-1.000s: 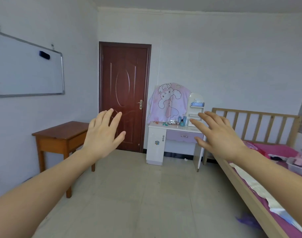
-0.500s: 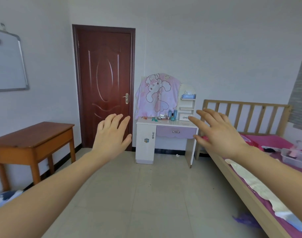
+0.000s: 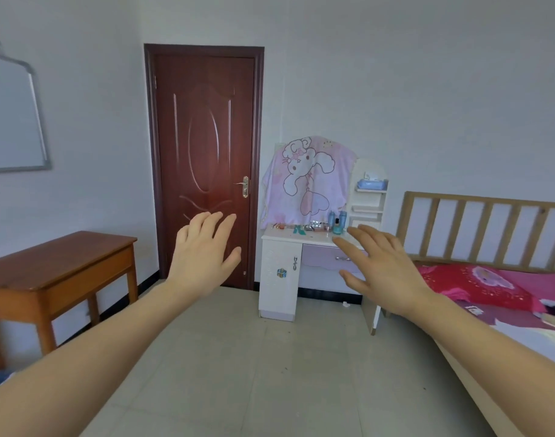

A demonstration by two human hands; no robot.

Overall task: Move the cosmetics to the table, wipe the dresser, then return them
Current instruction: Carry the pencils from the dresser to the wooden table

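Bedroom — dresser [image 3: 296,239] far wall | hands: left [image 3: 202,252], right [image 3: 385,269] — fingers spread, holding nothing

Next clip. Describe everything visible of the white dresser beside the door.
The dresser is white, seemingly painted wood, standing upright on the tiled floor against the back wall, between the brown door and the bed. It has a shut cupboard at the door end, a shut lilac drawer and open leg space beneath. A pink cartoon cloth drapes its back; a shelf tower holds a blue box. Cosmetics crowd the top. The left hand and right hand do not touch it.
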